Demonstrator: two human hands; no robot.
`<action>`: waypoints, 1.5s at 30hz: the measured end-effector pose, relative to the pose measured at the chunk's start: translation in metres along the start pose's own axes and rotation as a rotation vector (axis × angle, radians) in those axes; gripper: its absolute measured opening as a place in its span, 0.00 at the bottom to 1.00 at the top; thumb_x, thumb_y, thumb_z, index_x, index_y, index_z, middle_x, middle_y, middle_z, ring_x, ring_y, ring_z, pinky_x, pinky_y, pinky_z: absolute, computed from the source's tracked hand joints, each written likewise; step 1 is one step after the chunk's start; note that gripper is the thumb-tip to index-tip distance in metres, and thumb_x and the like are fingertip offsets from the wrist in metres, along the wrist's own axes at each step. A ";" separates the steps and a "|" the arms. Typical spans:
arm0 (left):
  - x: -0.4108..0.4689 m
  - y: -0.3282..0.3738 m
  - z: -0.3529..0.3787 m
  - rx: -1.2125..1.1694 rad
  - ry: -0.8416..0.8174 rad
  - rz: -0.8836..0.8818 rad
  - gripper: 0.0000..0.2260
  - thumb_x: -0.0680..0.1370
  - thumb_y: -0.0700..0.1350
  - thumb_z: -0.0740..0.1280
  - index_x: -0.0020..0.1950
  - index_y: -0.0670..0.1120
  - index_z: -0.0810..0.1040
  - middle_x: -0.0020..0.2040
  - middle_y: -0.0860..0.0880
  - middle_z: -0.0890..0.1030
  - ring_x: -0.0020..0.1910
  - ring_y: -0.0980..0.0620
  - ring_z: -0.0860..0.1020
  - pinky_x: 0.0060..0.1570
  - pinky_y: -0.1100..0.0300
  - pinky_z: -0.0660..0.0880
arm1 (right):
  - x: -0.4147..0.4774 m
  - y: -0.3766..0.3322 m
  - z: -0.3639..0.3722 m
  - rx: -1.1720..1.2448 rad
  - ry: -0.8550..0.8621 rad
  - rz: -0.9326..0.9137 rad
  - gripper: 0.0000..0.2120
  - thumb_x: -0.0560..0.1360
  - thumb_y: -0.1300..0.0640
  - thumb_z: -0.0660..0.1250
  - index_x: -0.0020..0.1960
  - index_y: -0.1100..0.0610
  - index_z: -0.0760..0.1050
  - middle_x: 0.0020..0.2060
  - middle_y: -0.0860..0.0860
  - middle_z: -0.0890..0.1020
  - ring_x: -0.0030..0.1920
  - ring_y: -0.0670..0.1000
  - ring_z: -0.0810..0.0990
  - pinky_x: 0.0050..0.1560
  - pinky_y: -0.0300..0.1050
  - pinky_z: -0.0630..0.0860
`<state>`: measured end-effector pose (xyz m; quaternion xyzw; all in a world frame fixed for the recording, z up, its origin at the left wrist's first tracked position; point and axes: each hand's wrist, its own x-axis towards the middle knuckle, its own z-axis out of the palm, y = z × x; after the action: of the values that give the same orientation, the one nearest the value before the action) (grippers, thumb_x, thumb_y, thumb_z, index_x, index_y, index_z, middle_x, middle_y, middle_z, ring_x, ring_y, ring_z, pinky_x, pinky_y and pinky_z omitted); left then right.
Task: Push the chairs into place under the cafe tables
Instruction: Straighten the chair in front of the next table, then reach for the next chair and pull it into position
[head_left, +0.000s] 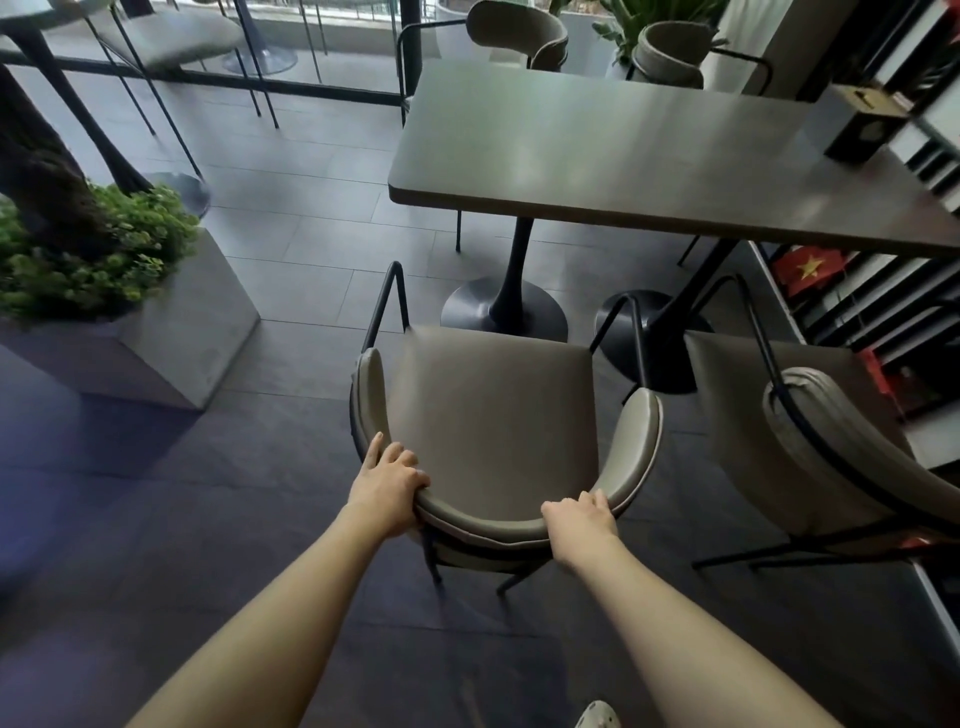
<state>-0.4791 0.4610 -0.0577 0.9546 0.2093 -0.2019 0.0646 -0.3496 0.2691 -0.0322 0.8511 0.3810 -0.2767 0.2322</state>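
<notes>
A grey padded chair (493, 410) with a curved backrest and thin black legs stands on the floor in front of me, its seat short of the dark rectangular cafe table (623, 156). My left hand (389, 483) grips the left part of the backrest rim. My right hand (582, 519) grips the right part of the same rim. A second matching chair (810, 431) stands to the right, also back from the table edge. Two more chairs (519, 31) face me from the table's far side.
Two black pedestal bases (498, 306) hold up the table. A concrete planter (171, 332) with green plants stands at the left. A dark box (867, 119) sits on the table's right end. Shelving (883, 291) runs along the right. Tall stools stand at the back left.
</notes>
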 end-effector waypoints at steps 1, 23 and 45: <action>-0.001 0.000 0.001 -0.010 0.000 -0.034 0.22 0.72 0.55 0.67 0.66 0.55 0.73 0.73 0.46 0.64 0.76 0.43 0.52 0.74 0.43 0.37 | -0.001 0.000 -0.003 0.021 -0.006 -0.014 0.20 0.73 0.65 0.60 0.63 0.54 0.71 0.62 0.55 0.78 0.67 0.59 0.70 0.72 0.56 0.56; 0.020 -0.069 -0.185 -1.012 0.340 -0.218 0.19 0.76 0.45 0.66 0.68 0.44 0.72 0.68 0.44 0.73 0.68 0.46 0.71 0.66 0.54 0.67 | 0.026 -0.087 -0.228 1.018 0.458 -0.180 0.23 0.79 0.57 0.59 0.74 0.54 0.64 0.72 0.55 0.70 0.71 0.57 0.69 0.69 0.51 0.67; 0.207 -0.374 -0.362 -1.161 0.529 -0.207 0.13 0.77 0.45 0.66 0.61 0.47 0.77 0.59 0.46 0.79 0.53 0.52 0.77 0.52 0.60 0.72 | 0.237 -0.192 -0.548 1.582 0.751 -0.277 0.18 0.78 0.59 0.62 0.67 0.59 0.73 0.62 0.54 0.78 0.61 0.50 0.77 0.63 0.46 0.74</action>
<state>-0.3369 0.9517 0.1723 0.7568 0.3844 0.1812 0.4967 -0.2056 0.8400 0.1842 0.7433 0.2289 -0.1870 -0.6002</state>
